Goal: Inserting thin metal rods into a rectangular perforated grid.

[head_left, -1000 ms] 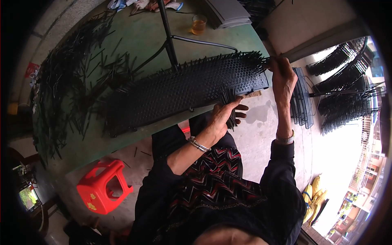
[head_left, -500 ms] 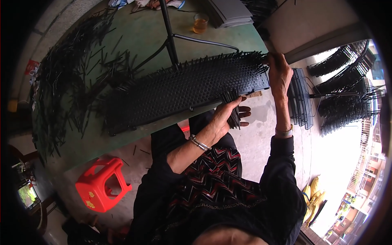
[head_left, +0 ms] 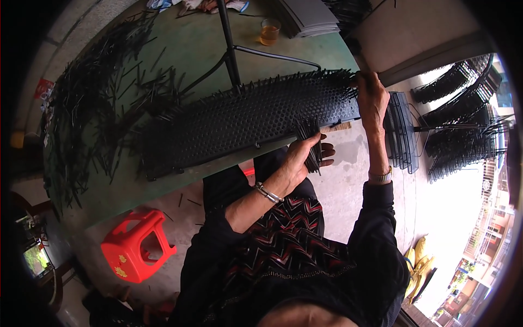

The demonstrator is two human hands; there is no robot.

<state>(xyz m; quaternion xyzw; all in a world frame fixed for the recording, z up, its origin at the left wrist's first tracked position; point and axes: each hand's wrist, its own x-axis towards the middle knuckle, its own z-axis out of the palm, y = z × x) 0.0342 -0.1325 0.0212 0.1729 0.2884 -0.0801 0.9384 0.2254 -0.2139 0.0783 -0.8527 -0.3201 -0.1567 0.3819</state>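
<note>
A long, curved black panel (head_left: pixel 239 117) full of round holes lies across the front of the green table. Short black rods bristle along its far edge and crowd its right end. My left hand (head_left: pixel 297 159) is closed around a bundle of thin black rods (head_left: pixel 310 146) below the panel's near edge, with the lower fingers partly spread. At the panel's right end is my right hand (head_left: pixel 373 101), its fingers bent and pressed together against the corner. Whatever sits between those fingertips is hidden by the hand.
Loose black rods (head_left: pixel 92 109) are heaped on the left of the green table (head_left: pixel 196 32). A black metal stand (head_left: pixel 231 60) rises behind the panel, near a glass of amber liquid (head_left: pixel 269 32) and stacked grey sheets (head_left: pixel 308 19). A red stool (head_left: pixel 139 245) stands below left; dark slatted racks (head_left: pixel 457 131) stand right.
The panel and table sit very slightly further right in the view. A little more of a light brown piece shows under the panel's near edge. Both hands keep nearly the same pose.
</note>
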